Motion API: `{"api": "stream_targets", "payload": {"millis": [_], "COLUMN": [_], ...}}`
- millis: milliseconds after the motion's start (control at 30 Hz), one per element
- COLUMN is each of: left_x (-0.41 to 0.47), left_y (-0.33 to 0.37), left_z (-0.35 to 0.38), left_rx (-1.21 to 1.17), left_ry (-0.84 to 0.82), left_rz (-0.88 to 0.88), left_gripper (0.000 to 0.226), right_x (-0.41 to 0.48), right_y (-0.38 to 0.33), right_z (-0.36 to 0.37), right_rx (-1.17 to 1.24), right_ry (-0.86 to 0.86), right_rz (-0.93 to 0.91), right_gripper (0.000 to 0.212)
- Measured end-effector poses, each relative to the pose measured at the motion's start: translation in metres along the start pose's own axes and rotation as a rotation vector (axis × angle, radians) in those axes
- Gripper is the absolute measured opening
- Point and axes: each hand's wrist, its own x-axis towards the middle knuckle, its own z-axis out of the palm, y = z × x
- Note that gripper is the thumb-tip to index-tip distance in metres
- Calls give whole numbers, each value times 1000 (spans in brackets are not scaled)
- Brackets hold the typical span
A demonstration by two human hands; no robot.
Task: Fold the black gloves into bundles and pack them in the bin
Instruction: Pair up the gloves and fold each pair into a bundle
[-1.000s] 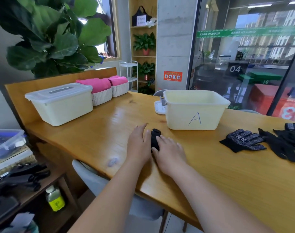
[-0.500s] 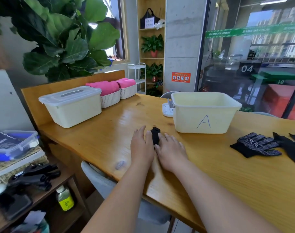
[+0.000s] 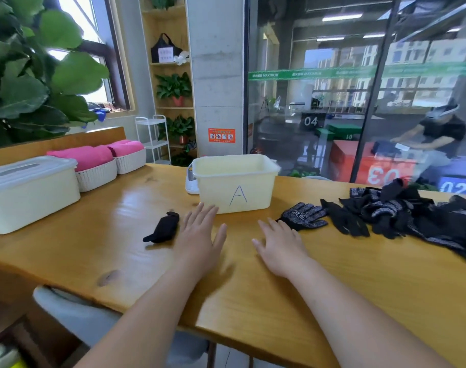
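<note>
Head view | left hand (image 3: 200,235): grip released, fingers straight, just right of folded glove bundle (image 3: 164,228) on bench (image 3: 120,261) | right hand (image 3: 282,245): grip released, fingertips just beside flat glove (image 3: 304,216) | bin (image 3: 213,187): marked A, beyond hands | glove pile (image 3: 412,216): far right.

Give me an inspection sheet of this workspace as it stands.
Surface: wooden table, glossy top.
Job's things: rolled bundle lies on the table left of the left hand, untouched; bin marked A stands open, contents hidden; flat glove and glove pile at right.
Clutter: lidded box, two baskets of pink towels at far left.
Hands: left hand open, flat; right hand open, beside the flat glove.
Cables: nothing seen.
Surroundings: leafy plant, shelf, glass wall with a person behind it.
</note>
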Motion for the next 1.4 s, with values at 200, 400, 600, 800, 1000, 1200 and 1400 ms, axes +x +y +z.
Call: {"api": "stream_targets", "payload": {"millis": [200,400,600,800,1000,1200,1400], "left_x": [18,30,38,37,37,36,36], "left_y": [83,140,179,191,188,188,186], "left_z": [42,78,105,136,144,143,142], "left_rx": [52,30,37,56,105,136,64], "left_ry": [-154,-287,-404,-449,-428,-404,-410], "left_rz": [220,289,297,208,169,179,157], "left_gripper": [69,67,69,68,62,63,62], "right_x": [-27,-41,-41,-43,-42,-31,-41], "right_y": [80,134,169,185,183,191,180], "right_z": [-17,-27,-34,-18,-18,-19,-24], "right_rx": [-52,-81,-86,-67,-202,-80,-223], "right_ry": [4,29,20,95,289,47,127], "right_rz": [124,202,237,262,208,261,236], "right_gripper": [71,72,74,77,58,79,75]}}
